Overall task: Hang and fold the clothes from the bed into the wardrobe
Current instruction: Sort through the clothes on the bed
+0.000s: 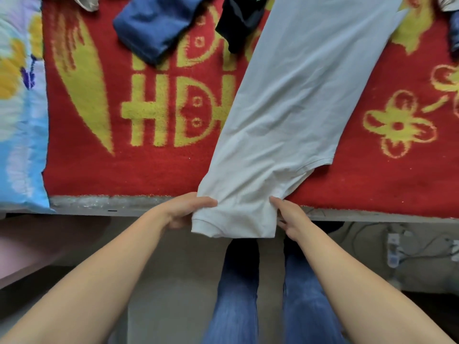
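Note:
A pale grey T-shirt (pixel 293 95) lies folded lengthwise in a long strip across the red and yellow blanket (pixel 104 170) on the bed. Its near end hangs over the bed's front edge. My left hand (pixel 185 209) pinches the left corner of that end, thumb on top. My right hand (pixel 289 217) grips the right corner, fingers pressed against the cloth. A folded blue garment (pixel 154 28) and a dark garment (pixel 242 23) lie at the far side of the bed.
A light blue floral pillow (pixel 19 108) lies at the left. The bed's grey front edge (pixel 99 204) runs across the view. A power strip with cables (pixel 395 249) sits on the floor at the right. My legs in jeans (pixel 238 294) stand below.

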### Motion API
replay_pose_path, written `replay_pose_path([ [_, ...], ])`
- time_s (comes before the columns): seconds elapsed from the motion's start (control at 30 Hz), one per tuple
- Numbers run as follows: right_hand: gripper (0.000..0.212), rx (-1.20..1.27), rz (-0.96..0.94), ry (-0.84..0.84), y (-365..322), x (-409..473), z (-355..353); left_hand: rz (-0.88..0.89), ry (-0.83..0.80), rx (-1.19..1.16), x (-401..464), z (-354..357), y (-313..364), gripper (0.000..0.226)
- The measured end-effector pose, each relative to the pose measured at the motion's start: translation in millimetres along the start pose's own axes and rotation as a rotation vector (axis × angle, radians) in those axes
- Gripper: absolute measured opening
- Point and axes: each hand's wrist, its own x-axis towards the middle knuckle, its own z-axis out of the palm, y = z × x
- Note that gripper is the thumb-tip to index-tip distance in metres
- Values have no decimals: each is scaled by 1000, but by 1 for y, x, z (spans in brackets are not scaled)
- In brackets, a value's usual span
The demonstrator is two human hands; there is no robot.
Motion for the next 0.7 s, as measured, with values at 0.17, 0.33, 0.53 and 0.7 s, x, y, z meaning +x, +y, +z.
replay_pose_path([
  [0.17,29,278,105,-333,-16,-22,-22,-36,-100,-131,-12,-7,24,44],
  [0.33,67,540,140,-444,-43,-40,-36,-63,-170,-380,-9,7,74,30],
  [0.53,38,1043,-44,-134,-96,-19,-26,254,138,-868,46,47,160,30],
  [0.7,17,390,-456,130,-100,-13,-27,523,568,-151,81,52,143,31],
])
